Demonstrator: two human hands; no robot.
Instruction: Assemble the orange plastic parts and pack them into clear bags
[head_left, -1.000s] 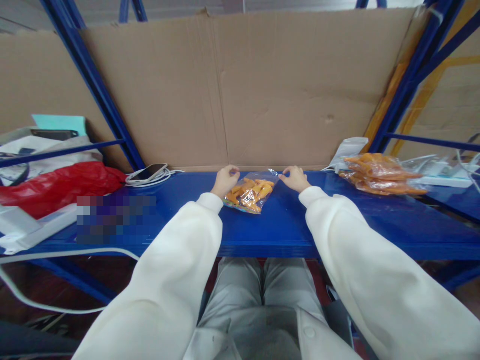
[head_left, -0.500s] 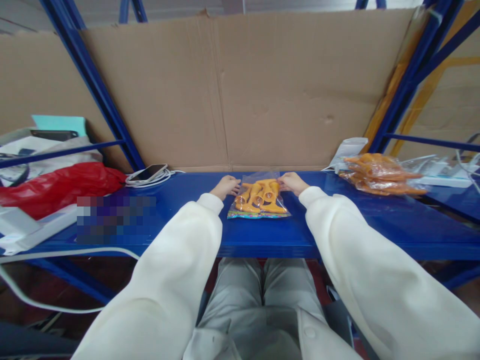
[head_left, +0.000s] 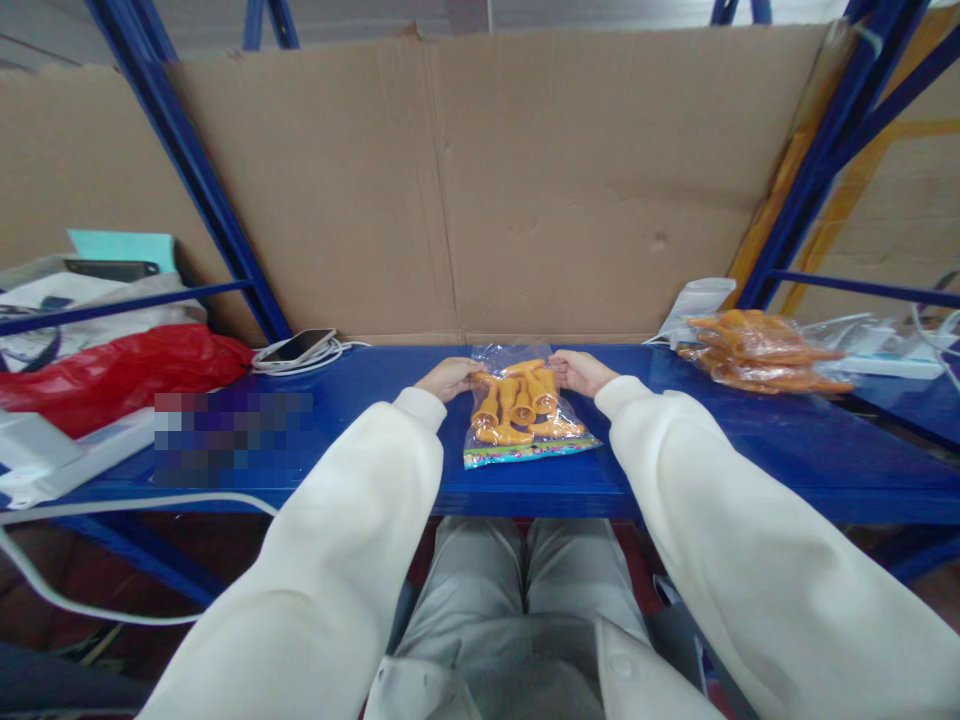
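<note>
A clear plastic bag (head_left: 480, 455) with a colourful printed strip along its near edge lies on the blue shelf in front of me. Inside it are several orange-yellow plastic pieces (head_left: 517, 395), some with round cup-like ends; their exact kind cannot be made out. My left hand (head_left: 451, 376) grips the bag's far left side, fingers closed on the film. On the far right side, my right hand (head_left: 579, 372) pinches the bag in the same way. Parts of the fingertips are hidden by glare and film.
Packed orange bags (head_left: 765, 350) are stacked at the right beside a white power strip (head_left: 892, 360). On the left lie a phone (head_left: 302, 346) with coiled white cable, a red plastic bag (head_left: 142, 370) and a white box (head_left: 97, 455). Cardboard (head_left: 555, 190) walls the back; blue posts (head_left: 202, 190) flank it.
The bag has come nearer to me and turned slightly, its printed strip now lower and tilted up to the right. The pieces inside have shifted; both hands stay at its sides.
</note>
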